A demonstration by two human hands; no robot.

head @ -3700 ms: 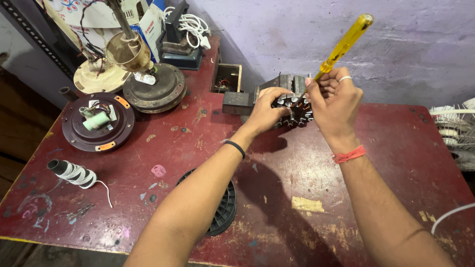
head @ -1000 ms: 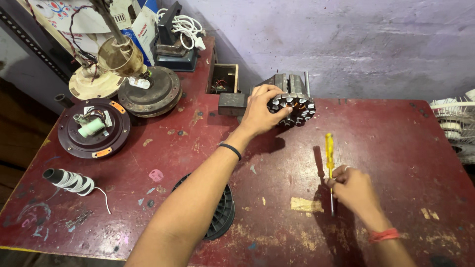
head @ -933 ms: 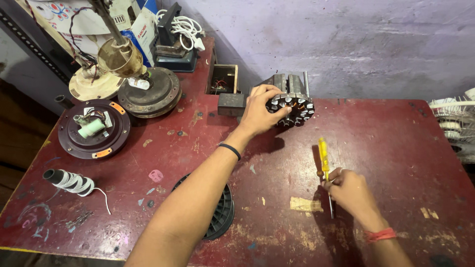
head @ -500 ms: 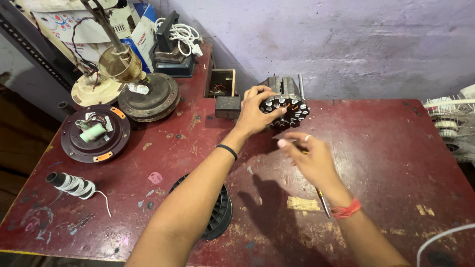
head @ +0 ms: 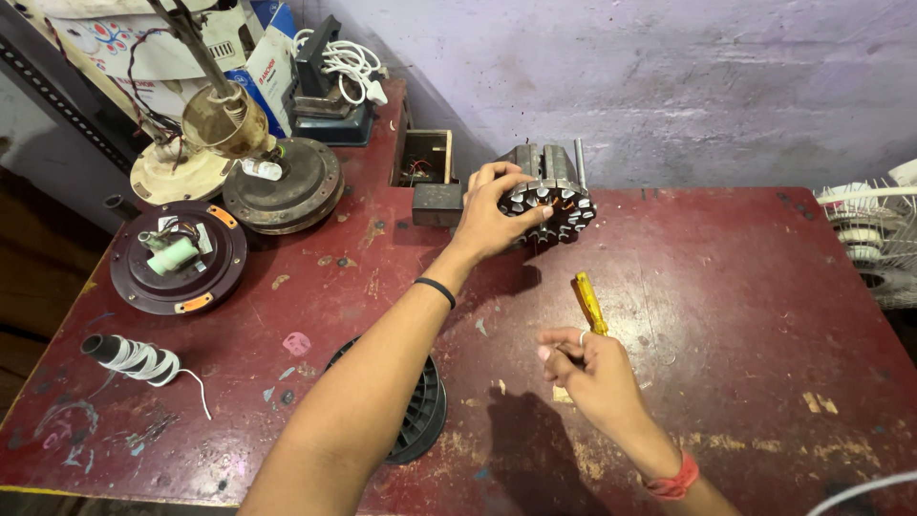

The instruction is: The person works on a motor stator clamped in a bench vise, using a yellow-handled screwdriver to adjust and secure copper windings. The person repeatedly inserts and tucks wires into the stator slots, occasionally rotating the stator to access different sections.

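The left hand [head: 492, 215] was clamped over the round motor stator [head: 552, 201], fingers curled around its toothed rim, holding it on edge near the back of the red table [head: 726, 287] — right beside a small dark box [head: 437, 203]. The right hand [head: 590, 373] was closed in a loose fist around the lower end of a yellow-handled screwdriver [head: 588, 302], the handle poking up and away from the knuckles, hovering over the tabletop well in front of the stator. A black ribbed disc [head: 422, 411] lay under the left forearm — and a round fan motor housing [head: 180, 258] sat off to the left.
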